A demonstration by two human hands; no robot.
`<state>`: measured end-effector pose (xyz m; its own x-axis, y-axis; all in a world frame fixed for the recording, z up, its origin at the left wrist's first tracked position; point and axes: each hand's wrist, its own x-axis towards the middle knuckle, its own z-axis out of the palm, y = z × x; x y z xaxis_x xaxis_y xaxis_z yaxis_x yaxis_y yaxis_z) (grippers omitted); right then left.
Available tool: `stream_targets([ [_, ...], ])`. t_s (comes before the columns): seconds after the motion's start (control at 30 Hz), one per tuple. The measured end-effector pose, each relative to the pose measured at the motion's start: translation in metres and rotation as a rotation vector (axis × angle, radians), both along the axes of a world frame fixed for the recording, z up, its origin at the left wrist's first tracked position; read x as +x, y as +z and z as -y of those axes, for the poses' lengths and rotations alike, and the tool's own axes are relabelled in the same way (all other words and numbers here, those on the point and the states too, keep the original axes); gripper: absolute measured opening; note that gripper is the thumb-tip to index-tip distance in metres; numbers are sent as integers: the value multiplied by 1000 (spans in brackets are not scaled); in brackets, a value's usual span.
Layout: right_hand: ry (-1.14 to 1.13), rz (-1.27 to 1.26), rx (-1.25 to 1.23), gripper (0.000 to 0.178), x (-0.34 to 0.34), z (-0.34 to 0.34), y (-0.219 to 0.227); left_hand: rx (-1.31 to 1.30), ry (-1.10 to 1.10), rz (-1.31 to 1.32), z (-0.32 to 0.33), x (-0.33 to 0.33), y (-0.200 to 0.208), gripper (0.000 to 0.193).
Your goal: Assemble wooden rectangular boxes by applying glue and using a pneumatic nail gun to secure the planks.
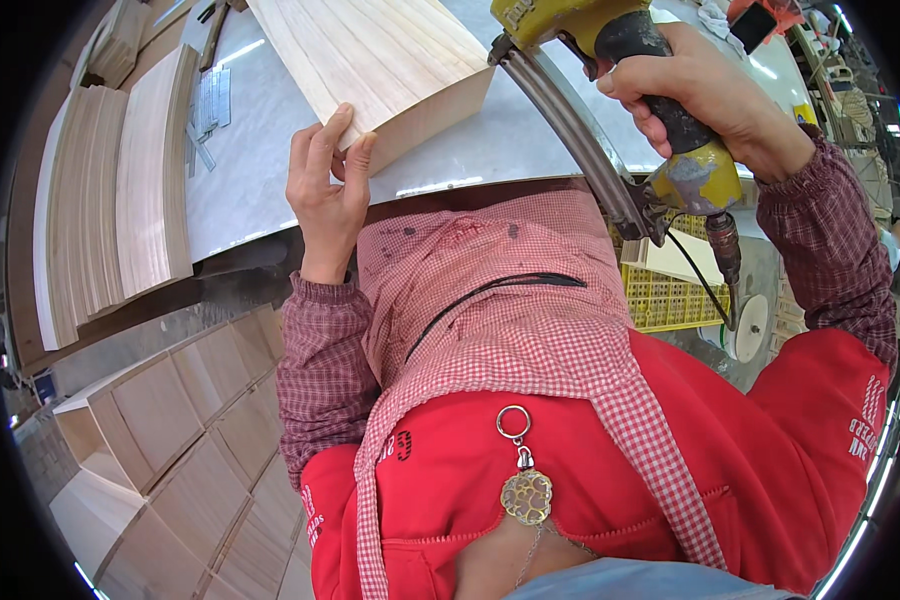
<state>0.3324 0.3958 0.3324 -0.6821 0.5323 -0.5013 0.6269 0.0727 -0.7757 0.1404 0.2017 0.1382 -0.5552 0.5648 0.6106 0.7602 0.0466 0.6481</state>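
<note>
A pale wooden box (pixel 390 60) lies on the white marble bench top (pixel 260 180) in front of me. My left hand (pixel 325 185) grips the box's near corner, fingers over its top edge. My right hand (pixel 710 95) is closed round the black handle of a yellow pneumatic nail gun (pixel 620 110), held above the bench at the box's right end. The gun's long curved metal magazine (pixel 580 140) runs down toward my apron, and an air hose (pixel 725 260) hangs from its base.
Stacks of thin wooden boards (pixel 110 200) stand on the bench at the left, with strips of nails (pixel 208 105) beside them. Finished wooden boxes (pixel 170 440) are piled on the floor at lower left. A yellow plastic crate (pixel 670 300) sits at the right.
</note>
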Motion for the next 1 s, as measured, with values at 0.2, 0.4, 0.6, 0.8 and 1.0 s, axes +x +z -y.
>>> stream_targets([
  [0.2,33,-20,4,21,-2,10,5,20,-3,7,-1,0,0,30],
  [0.4,70,-66,-39,21,-11,28,1,30,-14,28,1,-1,-4,30],
  [0.6,95,-16,-56,20,-21,35,-2,44,-21,18,1,0,-4,30],
  [0.8,88,-18,-80,20,-23,38,-1,54,-19,30,1,-1,-7,31],
  [1.0,137,74,57,23,-25,40,1,82,-36,62,2,0,-6,30],
])
